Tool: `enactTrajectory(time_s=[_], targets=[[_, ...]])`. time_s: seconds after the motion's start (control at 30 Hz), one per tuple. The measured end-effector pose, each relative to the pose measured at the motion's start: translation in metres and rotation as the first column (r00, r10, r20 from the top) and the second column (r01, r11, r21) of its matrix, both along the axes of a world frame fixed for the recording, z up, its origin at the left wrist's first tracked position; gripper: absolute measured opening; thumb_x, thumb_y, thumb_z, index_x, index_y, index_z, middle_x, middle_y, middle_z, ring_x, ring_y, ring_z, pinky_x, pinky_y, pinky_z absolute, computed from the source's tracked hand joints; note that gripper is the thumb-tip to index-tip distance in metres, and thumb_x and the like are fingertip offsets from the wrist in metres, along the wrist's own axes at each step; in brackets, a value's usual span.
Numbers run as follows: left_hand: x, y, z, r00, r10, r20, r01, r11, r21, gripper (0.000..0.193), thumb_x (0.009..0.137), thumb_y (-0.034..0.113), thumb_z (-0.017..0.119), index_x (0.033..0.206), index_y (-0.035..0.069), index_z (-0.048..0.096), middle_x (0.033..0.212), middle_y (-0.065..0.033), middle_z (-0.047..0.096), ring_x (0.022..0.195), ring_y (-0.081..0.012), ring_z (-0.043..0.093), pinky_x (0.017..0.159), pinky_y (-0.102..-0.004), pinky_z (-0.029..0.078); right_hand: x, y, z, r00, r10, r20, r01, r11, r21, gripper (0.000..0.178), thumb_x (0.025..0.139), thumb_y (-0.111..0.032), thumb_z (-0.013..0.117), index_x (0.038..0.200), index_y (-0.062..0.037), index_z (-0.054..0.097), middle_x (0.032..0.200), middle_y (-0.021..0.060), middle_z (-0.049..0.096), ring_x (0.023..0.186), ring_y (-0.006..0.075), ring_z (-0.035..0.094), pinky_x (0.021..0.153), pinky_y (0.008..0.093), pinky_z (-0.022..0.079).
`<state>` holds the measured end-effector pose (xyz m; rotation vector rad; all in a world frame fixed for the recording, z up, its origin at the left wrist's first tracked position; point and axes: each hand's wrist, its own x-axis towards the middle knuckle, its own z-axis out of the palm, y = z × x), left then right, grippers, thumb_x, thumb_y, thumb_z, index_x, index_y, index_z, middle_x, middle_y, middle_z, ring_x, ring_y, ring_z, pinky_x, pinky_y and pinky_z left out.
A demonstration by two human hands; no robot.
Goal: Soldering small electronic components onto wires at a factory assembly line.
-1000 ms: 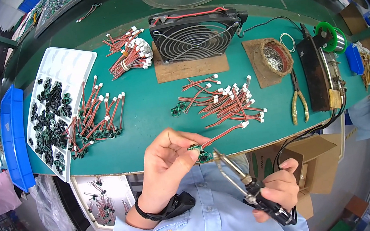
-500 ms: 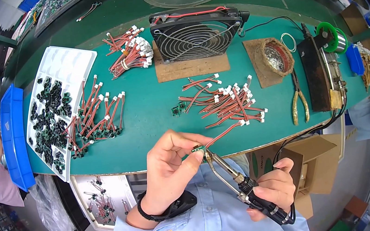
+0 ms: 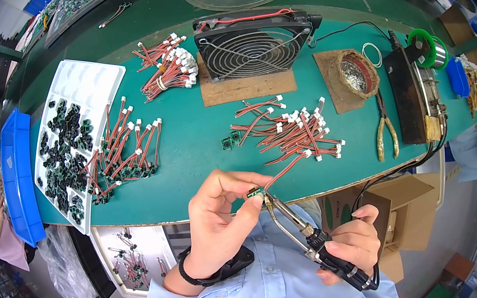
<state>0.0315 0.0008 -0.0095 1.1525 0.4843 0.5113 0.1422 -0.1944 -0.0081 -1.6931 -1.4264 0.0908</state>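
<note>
- Black square fan with wire guard (image 3: pixel 254 55), upright on flat brown board (image 3: pixel 231 93).
- Blue rectangular plastic tray (image 3: pixel 18 178), at left.
- Yellow-handled metal pliers (image 3: pixel 384 117), handles spread.
- Brown cardboard box (image 3: pixel 416 210), open.
- Crumpled clear plastic bag (image 3: pixel 66 262).

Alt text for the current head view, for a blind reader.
The left hand pinches a green circuit board while the right hand holds a soldering iron, its tip at the board. Beyond, a green workbench holds white-plugged wire leads, a black fan, pliers and a white parts tray.
</note>
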Motion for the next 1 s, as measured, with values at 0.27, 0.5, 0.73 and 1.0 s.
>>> enactTrajectory(time_s=[0.27,0.5,0.73,1.0], targets=[[-0.002,-0.001,0.0,1.0,0.015,-0.015,-0.014,0.996,0.083,0.012,0.08,-0.005,0.054,0.087,0.002,0.047,0.1,-0.0209,0.06,0.09,-0.018,0.058,0.079,-0.0298,0.047,-0.001,-0.002,-0.004,0.999,0.006,0.036,-0.007,0.999,0.041,0.045,0.068,-0.043,0.07,0.099,-0.0115,0.06,0.054,-0.0022,0.056,0.055,0.0128,0.053,0.076,0.039,0.029],[-0.002,-0.001,-0.001,0.999,0.043,-0.013,-0.041,0.99,0.138,0.014,0.079,-0.005,0.056,0.087,0.001,0.047,0.1,-0.0205,0.061,0.091,-0.0169,0.058,0.079,-0.0288,0.045,0.0,-0.003,-0.003,1.0,0.012,0.014,-0.012,1.0,0.025,0.044,0.069,-0.043,0.069,0.098,-0.0113,0.061,0.054,-0.0019,0.056,0.055,0.0129,0.052,0.077,0.0392,0.029],[-0.003,0.006,0.006,0.999,0.029,-0.044,-0.034,0.993,-0.109,0.012,0.076,0.002,0.056,0.085,0.003,0.048,0.095,-0.0204,0.061,0.087,-0.02,0.058,0.081,-0.0315,0.043,0.013,-0.013,-0.008,0.983,-0.156,0.097,0.135,0.972,0.192,0.041,0.082,-0.033,0.06,0.113,-0.0068,0.053,0.064,0.0025,0.06,0.06,0.0112,0.052,0.077,0.0365,0.033],[-0.005,0.008,0.012,0.996,-0.089,0.014,0.088,0.935,-0.343,0.011,0.074,0.006,0.053,0.084,0.003,0.048,0.089,-0.0191,0.061,0.082,-0.0216,0.057,0.079,-0.0325,0.043,0.058,0.02,-0.057,0.708,-0.706,-0.038,0.705,0.709,-0.024,0.046,0.085,-0.002,0.053,0.13,-0.0041,0.041,0.112,0.011,0.053,0.091,0.0169,0.055,0.085,0.0279,0.043]])
